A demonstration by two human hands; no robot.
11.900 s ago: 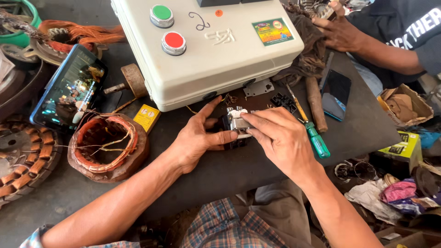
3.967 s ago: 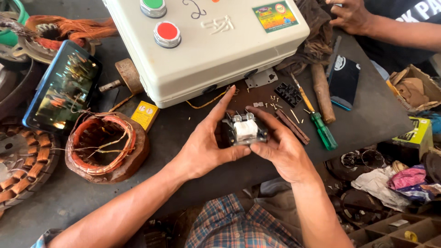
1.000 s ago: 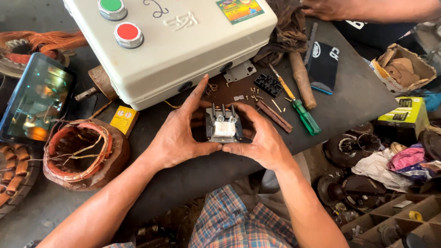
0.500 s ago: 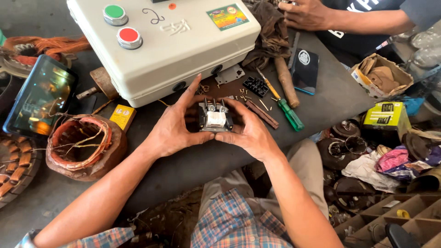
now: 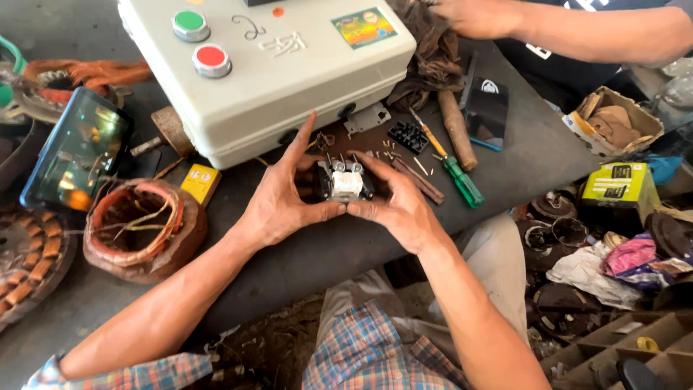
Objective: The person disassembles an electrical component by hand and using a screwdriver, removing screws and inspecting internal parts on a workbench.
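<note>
Small black-and-white electrical block [image 5: 345,183] with metal terminals along its top is sitting just left of the frame's centre, above the dark workbench [image 5: 520,155], pinched between both hands. Left hand [image 5: 283,196] is curling around its left side, thumb pressing under the block's lower edge and index finger stretching up toward the box above. Right hand [image 5: 398,202] is cupping its right side, fingers closing on the top and thumb meeting the bottom edge. Directly above, a cream control box [image 5: 289,68] with a green button [image 5: 190,23] and a red button [image 5: 211,58] is filling the upper middle. Right of the hands, a green-handled screwdriver [image 5: 455,170] and a black phone [image 5: 486,113] are lying on the bench. At lower left a copper-wound stator [image 5: 141,230] is resting near a second phone [image 5: 78,155] with a lit screen. Another person's arm [image 5: 577,29] is reaching in at the upper right.
</note>
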